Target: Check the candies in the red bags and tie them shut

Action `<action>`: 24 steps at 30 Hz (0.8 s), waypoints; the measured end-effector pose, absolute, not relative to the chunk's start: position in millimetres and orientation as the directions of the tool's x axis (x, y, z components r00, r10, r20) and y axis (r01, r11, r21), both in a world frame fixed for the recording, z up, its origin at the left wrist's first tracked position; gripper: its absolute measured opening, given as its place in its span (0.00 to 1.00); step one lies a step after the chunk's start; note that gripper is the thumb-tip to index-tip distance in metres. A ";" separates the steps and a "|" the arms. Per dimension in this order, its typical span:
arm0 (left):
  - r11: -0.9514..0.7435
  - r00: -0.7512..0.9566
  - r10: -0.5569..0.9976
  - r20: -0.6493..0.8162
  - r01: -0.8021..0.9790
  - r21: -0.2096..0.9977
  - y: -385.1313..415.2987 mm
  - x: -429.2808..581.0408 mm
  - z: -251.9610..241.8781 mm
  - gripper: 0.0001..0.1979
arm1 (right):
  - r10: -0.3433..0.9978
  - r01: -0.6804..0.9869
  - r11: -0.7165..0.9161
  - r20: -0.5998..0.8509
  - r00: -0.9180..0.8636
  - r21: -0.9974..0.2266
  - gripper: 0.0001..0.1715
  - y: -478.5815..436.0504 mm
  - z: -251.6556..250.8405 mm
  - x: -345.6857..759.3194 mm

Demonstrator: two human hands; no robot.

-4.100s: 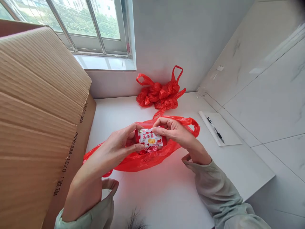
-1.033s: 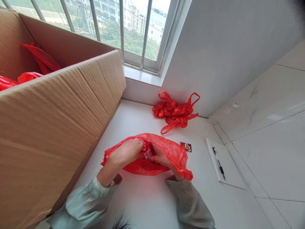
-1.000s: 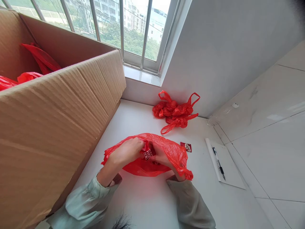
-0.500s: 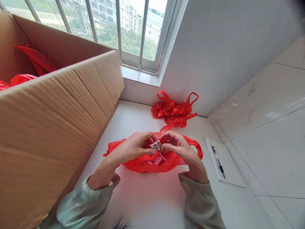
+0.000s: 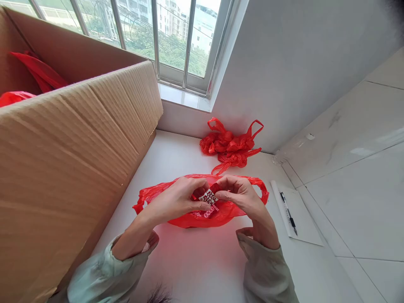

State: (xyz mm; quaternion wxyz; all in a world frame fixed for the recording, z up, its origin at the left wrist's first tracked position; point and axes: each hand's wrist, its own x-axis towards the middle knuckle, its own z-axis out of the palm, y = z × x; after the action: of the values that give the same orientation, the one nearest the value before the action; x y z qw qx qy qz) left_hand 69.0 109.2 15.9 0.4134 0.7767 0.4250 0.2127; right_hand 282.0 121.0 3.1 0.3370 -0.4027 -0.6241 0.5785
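Note:
A small red packet with a white patterned label (image 5: 208, 197) is held between both hands, above an open red plastic bag (image 5: 176, 216) lying on the white table. My left hand (image 5: 183, 198) pinches its left side between thumb and fingers. At its right edge, my right hand (image 5: 238, 192) grips it the same way. Just below the packet, a dark red printed item (image 5: 210, 211) with pink-white patterns lies in the bag, partly covered.
A large cardboard box (image 5: 94, 139) with red bags (image 5: 41, 71) inside stands at the left. Crumpled red bags (image 5: 232, 145) lie by the wall. At the right, a pen (image 5: 288, 213) rests on white paper (image 5: 304, 223). A barred window is behind.
The packet is turned a little and more of its label and red surface shows. The view has shifted slightly; both hands keep their hold.

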 end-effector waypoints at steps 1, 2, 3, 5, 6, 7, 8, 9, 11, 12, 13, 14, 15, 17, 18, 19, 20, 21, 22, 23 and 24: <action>-0.302 0.550 0.835 -0.019 0.487 0.819 108.9 69.5 16.2 0.05 | 0.896 0.144 0.022 -0.045 -0.442 -0.989 0.04 119.8 3.9 281.2; -0.306 0.548 0.837 -0.015 0.490 0.817 108.7 70.1 16.5 0.05 | 0.902 0.170 0.038 -0.040 -0.429 -0.985 0.05 118.6 4.7 280.1; -0.308 0.544 0.839 -0.009 0.490 0.816 108.4 70.8 16.8 0.04 | 0.910 0.188 0.053 -0.030 -0.414 -0.981 0.06 117.5 5.3 278.9; -0.298 0.530 0.848 0.000 0.477 0.827 108.0 72.4 17.5 0.04 | 0.924 0.192 0.071 -0.008 -0.383 -0.979 0.10 116.1 6.4 276.5; -0.287 0.516 0.857 0.008 0.465 0.838 107.9 73.3 17.8 0.05 | 0.928 0.186 0.070 -0.005 -0.372 -0.980 0.12 115.9 6.7 275.4; -0.273 0.493 0.870 0.016 0.454 0.848 108.0 74.1 18.2 0.06 | 0.929 0.180 0.062 -0.009 -0.371 -0.982 0.15 115.8 6.8 274.4; -0.256 0.463 0.886 0.023 0.448 0.857 108.1 75.0 18.5 0.07 | 0.925 0.178 0.053 -0.019 -0.380 -0.983 0.19 116.0 6.7 273.5; -0.239 0.428 0.903 0.029 0.445 0.863 108.3 75.7 18.8 0.08 | 0.917 0.179 0.045 -0.031 -0.397 -0.983 0.22 116.3 6.4 272.7; -0.214 0.362 0.931 0.041 0.452 0.866 108.8 76.3 19.4 0.11 | 0.896 0.194 0.031 -0.058 -0.440 -0.981 0.25 117.0 5.3 271.3; -0.203 0.342 0.939 0.041 0.455 0.867 109.1 76.0 19.6 0.12 | 0.888 0.199 0.027 -0.068 -0.456 -0.980 0.23 117.4 4.7 270.9; -0.193 0.334 0.942 0.036 0.452 0.871 109.4 75.4 19.8 0.13 | 0.883 0.200 0.025 -0.072 -0.464 -0.979 0.19 117.6 4.3 270.7; -0.189 0.337 0.941 0.032 0.445 0.876 109.7 74.4 19.9 0.13 | 0.881 0.197 0.024 -0.073 -0.468 -0.980 0.15 117.7 4.1 270.8; -0.186 0.347 0.938 0.025 0.439 0.879 110.1 73.0 20.0 0.13 | 0.880 0.190 0.023 -0.071 -0.470 -0.981 0.12 117.7 4.3 271.3; -0.192 0.378 0.926 0.011 0.445 0.875 110.8 69.9 20.1 0.12 | 0.876 0.183 0.016 -0.075 -0.476 -0.983 0.08 117.1 5.4 273.2; -0.202 0.395 0.919 0.005 0.458 0.866 111.2 68.2 20.3 0.12 | 0.875 0.188 0.011 -0.081 -0.478 -0.982 0.07 116.8 6.4 274.3; -0.213 0.409 0.912 -0.001 0.478 0.852 111.7 66.6 20.4 0.13 | 0.874 0.198 0.008 -0.089 -0.478 -0.980 0.06 116.4 7.4 275.4; -0.222 0.421 0.907 -0.011 0.501 0.836 112.2 65.0 20.4 0.13 | 0.874 0.212 0.011 -0.094 -0.477 -0.977 0.06 116.1 8.5 276.2; -0.227 0.430 0.903 -0.025 0.525 0.820 112.8 63.5 20.3 0.14 | 0.875 0.227 0.021 -0.091 -0.475 -0.974 0.06 115.9 9.4 276.5; -0.228 0.433 0.901 -0.040 0.549 0.804 113.4 62.0 19.8 0.15 | 0.874 0.237 0.038 -0.083 -0.479 -0.971 0.06 115.9 10.2 276.2; -0.229 0.435 0.899 -0.055 0.572 0.788 114.1 60.5 18.9 0.16 | 0.870 0.238 0.055 -0.070 -0.488 -0.970 0.05 116.0 10.5 275.3; -0.232 0.440 0.895 -0.069 0.593 0.771 114.9 59.0 17.5 0.17 | 0.863 0.234 0.072 -0.057 -0.503 -0.970 0.05 116.2 10.4 273.8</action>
State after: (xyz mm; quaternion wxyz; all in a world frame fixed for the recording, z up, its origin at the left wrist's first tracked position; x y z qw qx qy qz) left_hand 59.0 114.9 17.5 0.3790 0.7593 0.4901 0.1990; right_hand 273.8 116.2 10.4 0.2878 -0.4072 -0.6733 0.5459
